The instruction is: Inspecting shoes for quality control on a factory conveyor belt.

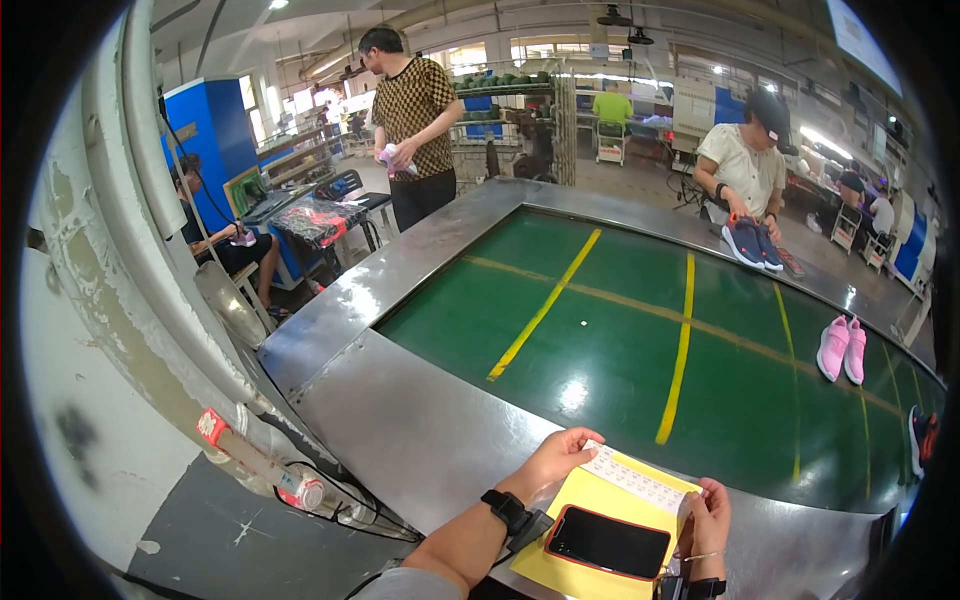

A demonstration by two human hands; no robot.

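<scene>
My left hand (556, 462) pinches the left end of a white label sheet (632, 474) printed in small rows. At its other end, my right hand (708, 516) has its fingers closed on the edge. Under the sheet is a yellow paper or backing (588, 492), close to my body at the table's near edge. On the yellow surface rests a black-screened phone (608, 543) in a red-edged case, between my two wrists. Part of my right fingers is hidden behind the paper.
A green conveyor belt (540, 330) with yellow lines runs inside a metal frame (440, 400). Pink shoes (842, 350) and a dark shoe (918, 440) stand right. Across, a co-worker (748, 170) handles dark shoes (752, 243). Another person (415, 110) stands far left; pipes (270, 460) are left.
</scene>
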